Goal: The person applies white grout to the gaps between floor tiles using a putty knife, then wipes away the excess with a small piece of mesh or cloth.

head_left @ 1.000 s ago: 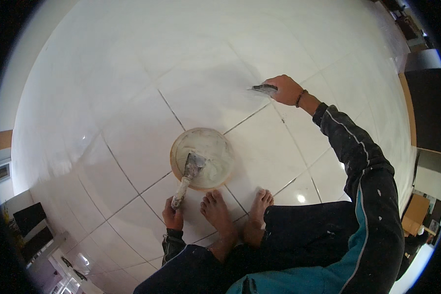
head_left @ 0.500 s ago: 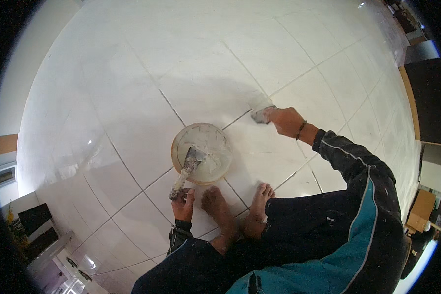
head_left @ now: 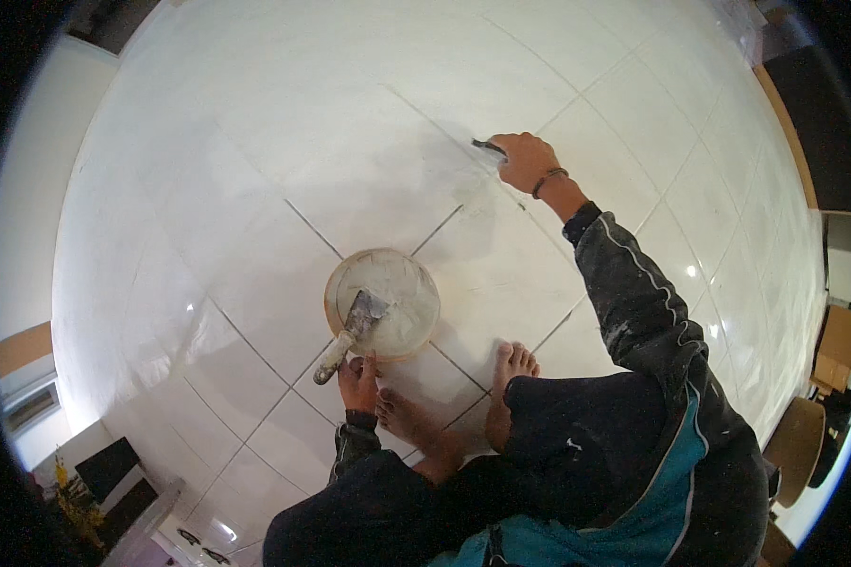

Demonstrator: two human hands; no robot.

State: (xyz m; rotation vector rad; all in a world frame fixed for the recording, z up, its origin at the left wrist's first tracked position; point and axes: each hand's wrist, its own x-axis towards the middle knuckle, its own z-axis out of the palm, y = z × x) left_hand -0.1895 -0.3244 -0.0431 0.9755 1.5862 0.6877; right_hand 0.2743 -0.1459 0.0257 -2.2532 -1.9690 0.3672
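A round tub (head_left: 329, 300) of pale paste stands on the tiled floor in front of my feet. Across its near rim lies a putty knife (head_left: 336, 355), its grey blade in the paste and its smeared handle jutting out. My left hand (head_left: 356, 386) is at this rim beside the handle, fingers bent and closed on the tub's edge. Farther off to the right, my right hand (head_left: 528, 161) grips a small dark scraper (head_left: 487, 146) at a tile joint. The scraper appears nearly edge-on, and my fingers hide much of it.
White tiles (head_left: 284, 104) with dark and pale-filled joints spread around me. My bare feet (head_left: 515, 364) are close to the tub. A cardboard box (head_left: 837, 348) and dark furniture (head_left: 813, 132) line the right side; a pale wall (head_left: 28, 227) rises at left.
My right hand has moved the scraper farther away and slightly left along the floor. My left hand has come closer to the tub's rim, and the view has shifted.
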